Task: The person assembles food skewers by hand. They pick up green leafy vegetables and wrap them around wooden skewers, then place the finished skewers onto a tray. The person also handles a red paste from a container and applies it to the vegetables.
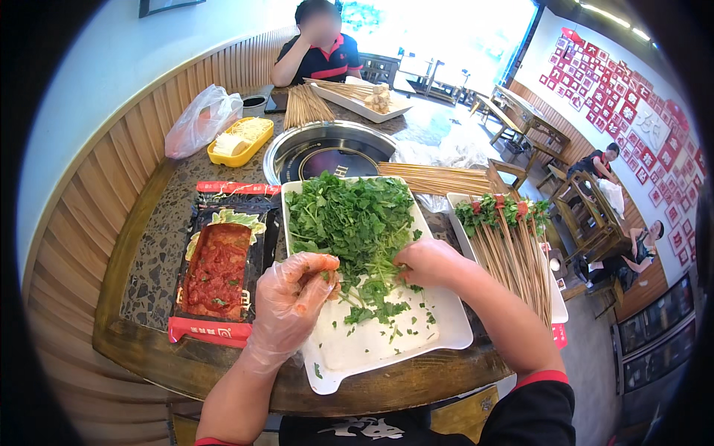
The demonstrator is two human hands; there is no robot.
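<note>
My left hand (293, 298), in a clear plastic glove smeared orange-red, is raised over the left side of a white tray (385, 348). Its fingers curl inward with a green scrap near the tips; whether they grip anything more is unclear. My bare right hand (427, 262) pinches at the stems of a heap of cilantro-like herb (351, 217) in this tray, its fingertips partly hidden. Left of the tray lies a cut-open black and red package (217, 273) of marinated red meat. A second white tray (559, 304) at right holds skewers (510, 245) tipped with herb wrapped in red meat.
Bare bamboo sticks (435, 177) lie beside the round cooktop well (334, 148). Farther back are a yellow container (240, 159), a plastic bag (203, 120), more sticks (307, 106) and a tray of skewers (357, 106). A person (321, 47) sits across the table.
</note>
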